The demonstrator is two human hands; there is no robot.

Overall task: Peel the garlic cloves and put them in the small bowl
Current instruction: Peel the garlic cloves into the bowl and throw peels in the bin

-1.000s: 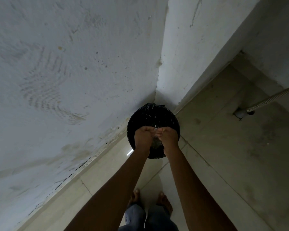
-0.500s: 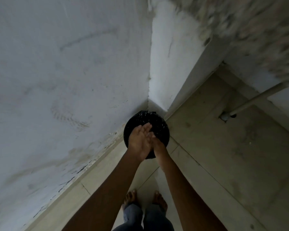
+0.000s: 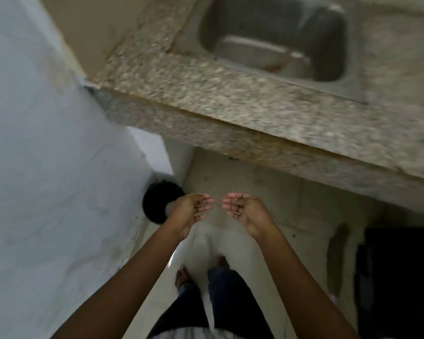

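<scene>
Garlic cloves out of view; left hand, right hand relaxed, holding nothing, near black bin.

The left hand and right hand are bare, as are the forearms and feet; trousers dark blue, top pale striped.

Just beyond and to the left of the left hand we see a round black bin standing on the pale tiled floor, tucked into the corner against a grey-white wall. Well ahead of both hands a speckled granite counter juts out, with a steel sink set into it (too blurred for us to read what it holds). Far to the right of the right hand a dark mat lies on the floor.
</scene>
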